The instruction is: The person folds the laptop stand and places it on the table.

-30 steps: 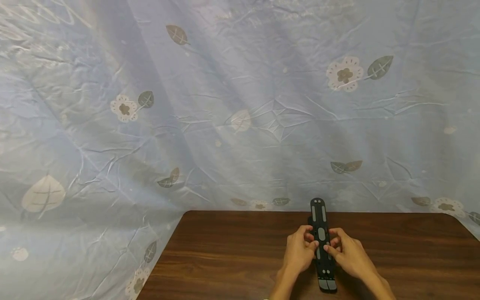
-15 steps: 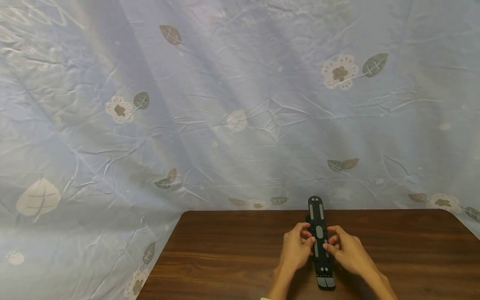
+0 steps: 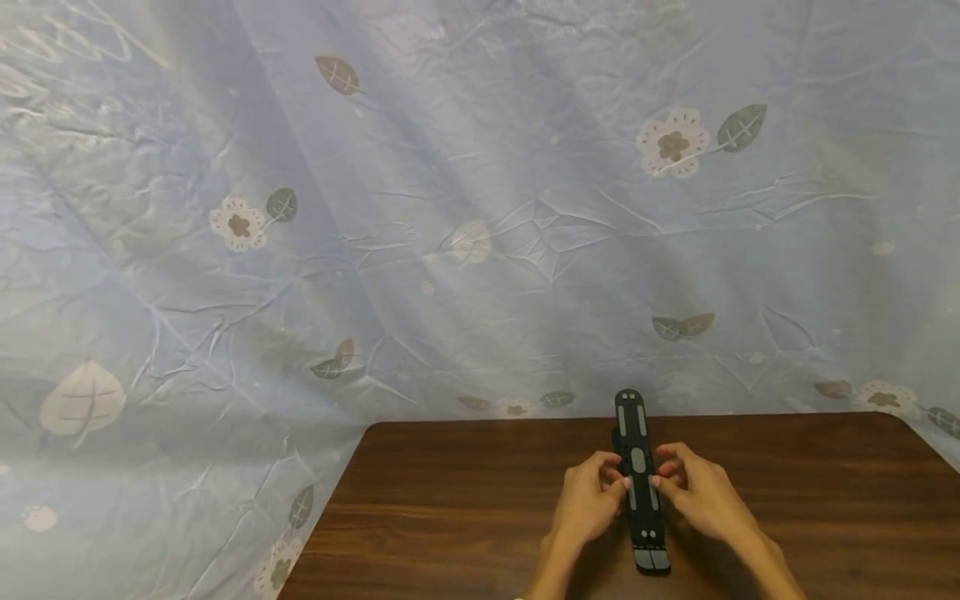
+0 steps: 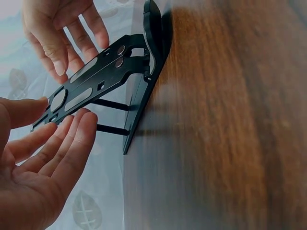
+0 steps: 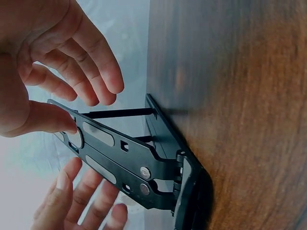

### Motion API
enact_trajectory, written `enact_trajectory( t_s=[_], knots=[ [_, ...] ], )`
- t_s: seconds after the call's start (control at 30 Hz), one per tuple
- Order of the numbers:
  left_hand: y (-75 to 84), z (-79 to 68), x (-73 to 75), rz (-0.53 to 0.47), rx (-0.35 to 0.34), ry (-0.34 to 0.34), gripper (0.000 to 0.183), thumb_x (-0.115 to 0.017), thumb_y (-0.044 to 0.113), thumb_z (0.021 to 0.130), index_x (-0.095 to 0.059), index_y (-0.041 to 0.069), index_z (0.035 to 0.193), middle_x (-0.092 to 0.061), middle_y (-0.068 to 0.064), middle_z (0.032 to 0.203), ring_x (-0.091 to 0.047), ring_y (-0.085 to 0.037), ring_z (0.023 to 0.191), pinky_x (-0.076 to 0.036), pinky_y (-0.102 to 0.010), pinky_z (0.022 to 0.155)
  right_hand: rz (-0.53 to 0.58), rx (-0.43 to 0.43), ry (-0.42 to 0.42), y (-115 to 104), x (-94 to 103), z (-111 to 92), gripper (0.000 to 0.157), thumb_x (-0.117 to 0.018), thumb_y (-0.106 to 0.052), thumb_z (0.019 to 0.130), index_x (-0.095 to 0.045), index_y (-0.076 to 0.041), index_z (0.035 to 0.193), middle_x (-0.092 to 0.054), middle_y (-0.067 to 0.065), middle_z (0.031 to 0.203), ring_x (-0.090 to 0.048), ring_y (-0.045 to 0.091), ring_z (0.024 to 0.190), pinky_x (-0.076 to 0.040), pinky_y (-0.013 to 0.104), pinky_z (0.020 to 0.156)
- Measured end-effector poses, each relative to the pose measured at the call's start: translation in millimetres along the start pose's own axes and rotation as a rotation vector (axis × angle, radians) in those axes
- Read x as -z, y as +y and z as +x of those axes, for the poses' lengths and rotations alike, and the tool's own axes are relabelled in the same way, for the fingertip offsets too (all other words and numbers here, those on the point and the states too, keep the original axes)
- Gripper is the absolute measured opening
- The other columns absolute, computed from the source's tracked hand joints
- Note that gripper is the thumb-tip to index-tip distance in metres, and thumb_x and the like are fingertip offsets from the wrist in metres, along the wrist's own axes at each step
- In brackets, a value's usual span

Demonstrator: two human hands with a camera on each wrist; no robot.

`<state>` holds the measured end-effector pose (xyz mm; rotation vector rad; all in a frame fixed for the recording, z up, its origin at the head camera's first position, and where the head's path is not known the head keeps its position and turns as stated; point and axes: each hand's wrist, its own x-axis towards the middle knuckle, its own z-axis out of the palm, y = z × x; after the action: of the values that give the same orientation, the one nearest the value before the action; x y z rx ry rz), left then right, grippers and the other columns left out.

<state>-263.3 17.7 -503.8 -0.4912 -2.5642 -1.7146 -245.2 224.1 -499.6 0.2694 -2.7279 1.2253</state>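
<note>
A narrow black folding laptop stand [image 3: 638,500] with grey pads stands on the wooden table. In the wrist views its long top panel [image 5: 103,146] slopes up from a hinge, propped by two thin struts over the base. My left hand [image 4: 53,163] is at the panel's left edge, thumb tip close against it and the other fingers extended just beside it. Across from it is my right hand [image 5: 72,57]; its thumb tip overlaps the panel, while its loosely bent fingers are spread off the edge. Neither hand is wrapped round the stand.
The dark brown table [image 3: 450,500] reaches back to a pale blue-grey curtain [image 3: 480,167] printed with leaves and flowers. The stand's far end overlaps the curtain in the head view. A lip [image 4: 152,33] turns up at its near end.
Both thumbs have drawn back slightly from the panel's middle toward its edges. The stand keeps its place on the table, and the head view has shifted a little.
</note>
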Motion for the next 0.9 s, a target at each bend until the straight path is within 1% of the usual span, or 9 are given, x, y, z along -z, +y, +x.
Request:
enact_trajectory(
  t_s=[0.13,0.2,0.3,0.37,0.5,0.63,0.73,0.83,0.9],
  knots=[
    [1.0,-5.2,4.1,0.023,-0.003,-0.037,0.033,-0.077,0.01,0.098,-0.072,0.003,0.129,-0.079,-0.004,0.098,-0.072,-0.009,0.062,-0.053,-0.017,0.052,-0.018,0.018,0.009,-2.2,3.5,0.6,0.049,-0.075,-0.017,0.102,-0.057,0.003,0.142,-0.076,0.016,0.119,-0.075,0.027,0.101,-0.064,0.045,0.083],
    [1.5,-8.6,6.7,0.052,-0.004,-0.06,0.033,-0.077,0.012,0.099,-0.071,0.003,0.13,-0.08,-0.005,0.099,-0.071,-0.007,0.062,-0.053,-0.017,0.053,-0.022,0.025,0.015,-3.4,4.9,1.0,0.048,-0.075,-0.017,0.102,-0.058,0.004,0.142,-0.075,0.017,0.12,-0.075,0.028,0.102,-0.064,0.047,0.084],
    [2.7,-13.4,11.2,0.125,-0.015,-0.078,0.035,-0.078,0.017,0.099,-0.072,0.003,0.13,-0.08,-0.005,0.101,-0.067,0.001,0.066,-0.053,-0.017,0.058,-0.03,0.032,0.028,-5.2,6.3,1.3,0.048,-0.075,-0.016,0.101,-0.058,0.004,0.141,-0.075,0.019,0.121,-0.075,0.031,0.104,-0.064,0.05,0.085],
    [3.8,-16.7,14.8,0.164,-0.017,-0.087,0.035,-0.078,0.02,0.1,-0.072,0.004,0.13,-0.08,-0.004,0.102,-0.065,0.002,0.07,-0.053,-0.018,0.062,-0.032,0.04,0.033,-6.1,6.8,1.3,0.048,-0.075,-0.016,0.101,-0.058,0.004,0.142,-0.075,0.02,0.122,-0.075,0.032,0.105,-0.064,0.051,0.086],
    [6.4,-23.2,21.8,0.219,0.006,-0.102,0.037,-0.078,0.026,0.1,-0.072,0.008,0.131,-0.08,0.001,0.102,-0.064,-0.002,0.081,-0.053,-0.022,0.069,-0.03,0.062,0.053,-7.5,7.9,0.7,0.048,-0.076,-0.018,0.101,-0.059,0.003,0.141,-0.075,0.021,0.123,-0.075,0.034,0.106,-0.063,0.053,0.087],
    [9.5,-31.0,29.2,0.284,0.039,-0.132,0.04,-0.077,0.032,0.1,-0.072,0.012,0.134,-0.079,0.006,0.103,-0.067,-0.012,0.096,-0.056,-0.028,0.079,-0.029,0.078,0.081,-7.4,11.3,-1.5,0.048,-0.076,-0.018,0.101,-0.059,0.003,0.142,-0.074,0.022,0.126,-0.075,0.037,0.108,-0.062,0.057,0.089],
    [11.8,-36.4,35.3,0.329,0.047,-0.159,0.043,-0.076,0.038,0.1,-0.071,0.015,0.136,-0.079,0.008,0.105,-0.068,-0.019,0.109,-0.059,-0.035,0.088,-0.046,0.076,0.099,-5.7,15.5,-3.0,0.05,-0.075,-0.019,0.102,-0.057,0.003,0.143,-0.073,0.022,0.129,-0.073,0.039,0.112,-0.06,0.061,0.093],
    [13.1,-41.2,41.5,0.34,0.062,-0.193,0.045,-0.075,0.041,0.101,-0.07,0.016,0.138,-0.079,0.009,0.107,-0.068,-0.019,0.112,-0.06,-0.038,0.091,-0.065,0.083,0.123,-3.4,19.9,-2.7,0.051,-0.074,-0.021,0.103,-0.057,0.004,0.144,-0.072,0.024,0.13,-0.071,0.043,0.115,-0.058,0.063,0.094],
    [13.7,-44.3,45.5,0.327,0.065,-0.218,0.046,-0.075,0.04,0.101,-0.069,0.014,0.139,-0.08,0.005,0.108,-0.072,-0.016,0.107,-0.061,-0.036,0.087,-0.068,0.089,0.135,-2.6,21.8,-3.1,0.051,-0.074,-0.022,0.103,-0.057,0.004,0.144,-0.072,0.024,0.131,-0.071,0.045,0.116,-0.058,0.063,0.093]
  ],
)
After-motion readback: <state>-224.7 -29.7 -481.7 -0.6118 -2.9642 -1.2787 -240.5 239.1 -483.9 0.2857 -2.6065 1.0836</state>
